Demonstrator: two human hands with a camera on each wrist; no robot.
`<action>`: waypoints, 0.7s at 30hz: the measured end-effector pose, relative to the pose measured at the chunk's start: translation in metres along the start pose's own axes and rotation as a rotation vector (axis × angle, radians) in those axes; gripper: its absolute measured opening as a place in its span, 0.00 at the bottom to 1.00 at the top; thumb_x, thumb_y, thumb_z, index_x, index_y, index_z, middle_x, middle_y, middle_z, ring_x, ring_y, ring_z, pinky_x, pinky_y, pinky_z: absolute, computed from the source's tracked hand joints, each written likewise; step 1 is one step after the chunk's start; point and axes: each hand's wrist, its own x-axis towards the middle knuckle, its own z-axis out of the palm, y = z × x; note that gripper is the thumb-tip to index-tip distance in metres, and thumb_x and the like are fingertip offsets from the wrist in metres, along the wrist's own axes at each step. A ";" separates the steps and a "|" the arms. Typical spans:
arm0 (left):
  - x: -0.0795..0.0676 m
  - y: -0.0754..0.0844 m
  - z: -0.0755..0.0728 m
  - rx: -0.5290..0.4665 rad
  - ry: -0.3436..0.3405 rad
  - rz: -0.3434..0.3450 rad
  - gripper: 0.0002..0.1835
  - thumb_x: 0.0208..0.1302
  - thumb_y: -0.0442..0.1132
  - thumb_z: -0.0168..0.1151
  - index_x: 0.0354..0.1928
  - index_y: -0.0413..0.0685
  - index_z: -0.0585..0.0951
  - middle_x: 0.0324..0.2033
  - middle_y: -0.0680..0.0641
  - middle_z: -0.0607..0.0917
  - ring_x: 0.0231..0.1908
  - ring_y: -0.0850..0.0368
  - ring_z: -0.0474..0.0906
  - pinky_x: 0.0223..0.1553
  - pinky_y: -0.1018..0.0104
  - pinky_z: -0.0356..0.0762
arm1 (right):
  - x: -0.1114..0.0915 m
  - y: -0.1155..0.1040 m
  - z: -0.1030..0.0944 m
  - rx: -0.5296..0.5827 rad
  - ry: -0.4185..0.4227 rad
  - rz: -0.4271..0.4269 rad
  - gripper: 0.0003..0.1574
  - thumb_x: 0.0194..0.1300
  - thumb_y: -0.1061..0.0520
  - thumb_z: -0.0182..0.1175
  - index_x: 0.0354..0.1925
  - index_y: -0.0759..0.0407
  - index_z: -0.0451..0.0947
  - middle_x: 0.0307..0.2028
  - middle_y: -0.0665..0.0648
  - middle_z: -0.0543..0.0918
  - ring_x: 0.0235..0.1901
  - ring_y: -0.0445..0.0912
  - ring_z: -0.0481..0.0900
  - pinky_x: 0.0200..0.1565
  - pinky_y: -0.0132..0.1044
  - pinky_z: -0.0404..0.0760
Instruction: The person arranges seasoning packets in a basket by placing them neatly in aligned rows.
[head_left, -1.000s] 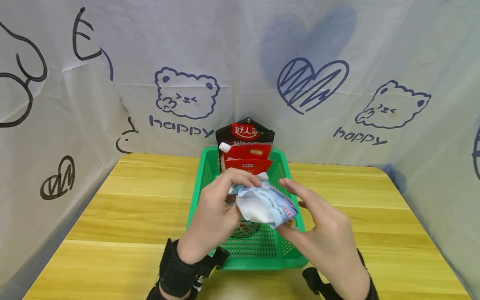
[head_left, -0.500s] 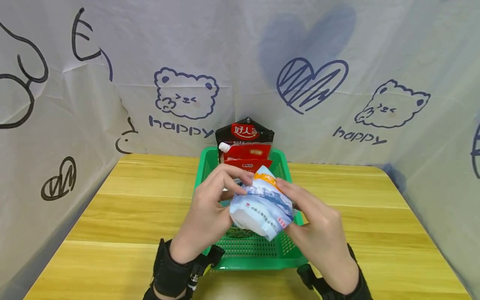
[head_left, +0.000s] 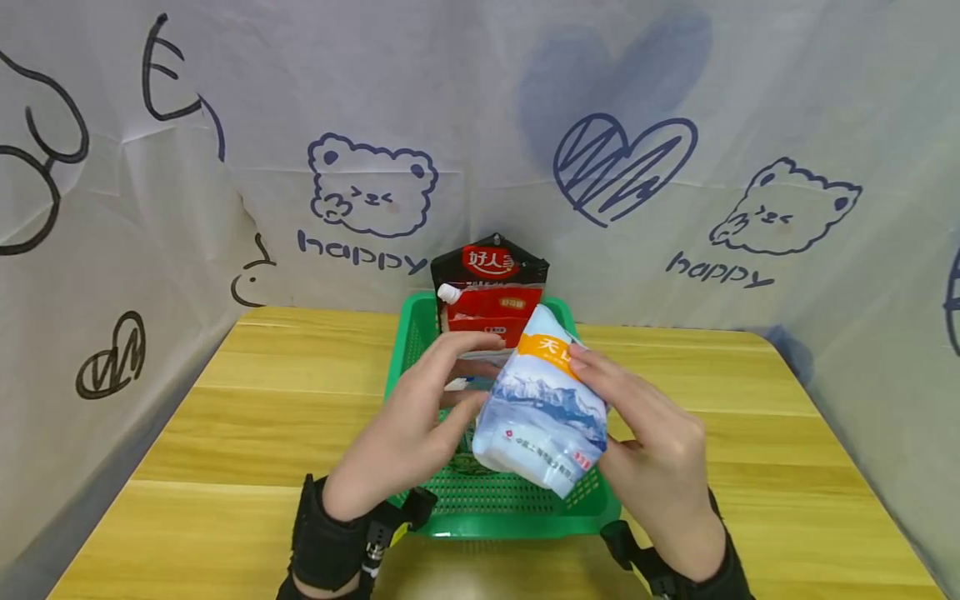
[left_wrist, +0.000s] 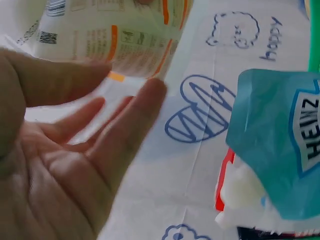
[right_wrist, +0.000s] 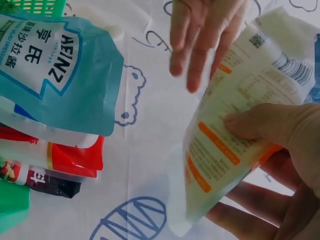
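My right hand [head_left: 660, 454] holds a salt bag [head_left: 542, 421], pale blue and white with mountains and an orange band, tilted above the green basket [head_left: 517, 527]. In the right wrist view its thumb presses the bag's printed back [right_wrist: 220, 135], with fingers behind. My left hand [head_left: 401, 429] is beside the bag's left edge, fingers spread and loosely bent, gripping nothing. The left wrist view shows its thumb and fingers apart with a gap between them; whether a fingertip brushes the bag is hard to tell.
At the basket's back stand a black pouch [head_left: 491, 250] and red pouches [head_left: 495, 304], one with a white spout cap. A teal Heinz salad dressing pouch [right_wrist: 92, 87] appears in both wrist views. Wooden tabletop [head_left: 292, 400] surrounds the basket; a white cloth [head_left: 480, 100] hangs behind.
The salt bag has turned from bottom-up to showing its front, top raised. My left hand has let go and drawn leftward; the right hand keeps its hold.
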 end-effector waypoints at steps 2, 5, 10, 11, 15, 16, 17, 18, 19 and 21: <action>0.000 0.000 -0.001 -0.037 -0.004 -0.075 0.25 0.76 0.28 0.57 0.72 0.43 0.67 0.65 0.43 0.77 0.56 0.49 0.83 0.52 0.60 0.86 | 0.001 0.000 0.000 -0.003 -0.005 0.004 0.27 0.77 0.42 0.59 0.53 0.62 0.87 0.54 0.59 0.89 0.52 0.56 0.88 0.60 0.31 0.79; 0.000 0.001 -0.001 -0.111 -0.018 -0.172 0.22 0.81 0.41 0.53 0.72 0.43 0.69 0.60 0.42 0.82 0.51 0.49 0.85 0.47 0.59 0.88 | 0.001 -0.001 0.001 -0.005 -0.017 0.002 0.26 0.77 0.42 0.59 0.52 0.62 0.88 0.53 0.58 0.89 0.54 0.56 0.87 0.61 0.32 0.78; 0.000 0.005 0.002 -0.152 -0.070 -0.269 0.29 0.80 0.51 0.55 0.73 0.43 0.68 0.58 0.42 0.85 0.49 0.52 0.85 0.47 0.62 0.87 | 0.000 -0.002 0.003 -0.019 -0.039 -0.012 0.24 0.79 0.44 0.57 0.52 0.60 0.89 0.54 0.55 0.89 0.57 0.57 0.86 0.63 0.34 0.76; 0.000 0.005 0.003 -0.150 -0.078 -0.281 0.30 0.79 0.50 0.58 0.74 0.43 0.68 0.59 0.42 0.84 0.49 0.53 0.86 0.48 0.63 0.87 | -0.001 -0.002 0.003 -0.023 -0.045 -0.016 0.23 0.80 0.45 0.57 0.52 0.59 0.89 0.54 0.55 0.89 0.57 0.57 0.85 0.63 0.34 0.76; 0.002 0.006 0.006 -0.180 -0.099 -0.326 0.34 0.73 0.44 0.67 0.75 0.43 0.66 0.60 0.42 0.82 0.49 0.52 0.88 0.46 0.63 0.88 | -0.002 -0.001 0.005 -0.048 -0.063 -0.041 0.17 0.77 0.50 0.59 0.52 0.57 0.89 0.54 0.54 0.89 0.57 0.58 0.85 0.63 0.35 0.76; 0.002 0.006 0.006 -0.176 -0.099 -0.332 0.35 0.71 0.43 0.68 0.75 0.43 0.66 0.60 0.42 0.83 0.49 0.53 0.88 0.46 0.64 0.88 | -0.003 -0.001 0.006 -0.052 -0.068 -0.043 0.17 0.77 0.50 0.60 0.51 0.57 0.89 0.54 0.53 0.89 0.57 0.58 0.85 0.62 0.35 0.76; 0.002 0.006 0.006 -0.175 -0.100 -0.333 0.35 0.71 0.42 0.69 0.74 0.43 0.66 0.60 0.41 0.83 0.49 0.52 0.88 0.46 0.64 0.88 | -0.003 -0.001 0.006 -0.056 -0.070 -0.047 0.15 0.76 0.52 0.61 0.51 0.56 0.90 0.53 0.53 0.89 0.57 0.58 0.85 0.62 0.35 0.76; 0.001 0.005 0.006 -0.176 -0.100 -0.334 0.35 0.70 0.40 0.69 0.74 0.43 0.66 0.60 0.41 0.83 0.49 0.52 0.88 0.45 0.64 0.88 | -0.003 0.000 0.007 -0.058 -0.073 -0.049 0.14 0.75 0.53 0.62 0.51 0.56 0.90 0.53 0.53 0.89 0.57 0.57 0.85 0.62 0.35 0.76; 0.001 0.005 0.006 -0.177 -0.101 -0.332 0.35 0.70 0.40 0.70 0.74 0.42 0.66 0.61 0.41 0.82 0.49 0.52 0.88 0.45 0.64 0.88 | -0.003 0.000 0.007 -0.061 -0.076 -0.050 0.14 0.73 0.54 0.64 0.51 0.56 0.90 0.53 0.53 0.89 0.57 0.57 0.85 0.62 0.36 0.76; 0.001 0.003 0.006 -0.161 -0.097 -0.326 0.35 0.69 0.38 0.70 0.74 0.42 0.66 0.61 0.40 0.82 0.49 0.51 0.88 0.45 0.64 0.88 | -0.004 0.000 0.008 -0.063 -0.085 -0.044 0.14 0.69 0.58 0.67 0.51 0.56 0.90 0.53 0.53 0.89 0.57 0.57 0.85 0.63 0.35 0.76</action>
